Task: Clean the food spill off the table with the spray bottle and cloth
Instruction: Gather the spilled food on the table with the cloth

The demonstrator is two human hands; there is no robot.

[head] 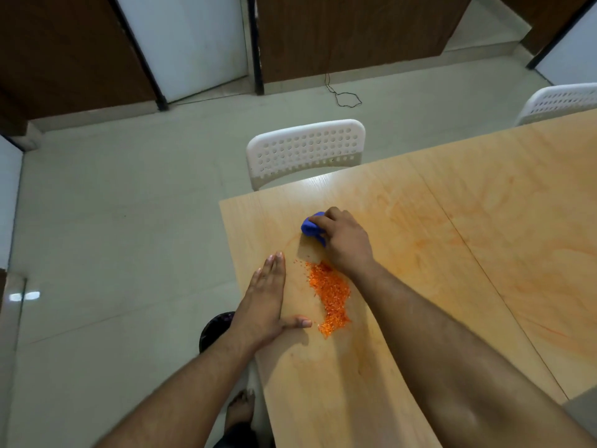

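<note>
A pile of small orange food bits (329,294) lies on the light wooden table (452,237) near its left edge. My right hand (345,240) grips a bunched blue cloth (310,227) and holds it down on the table just beyond the pile. My left hand (266,302) lies flat with straight fingers at the table's left edge, thumb stretched toward the pile, a little apart from the food. Orange smear marks cover much of the tabletop. No spray bottle is in view.
A white perforated chair (305,150) stands at the table's far edge, and a second white chair (562,101) at the far right. A dark round bin (214,328) sits on the floor below the table's left edge. My foot (240,409) shows beneath.
</note>
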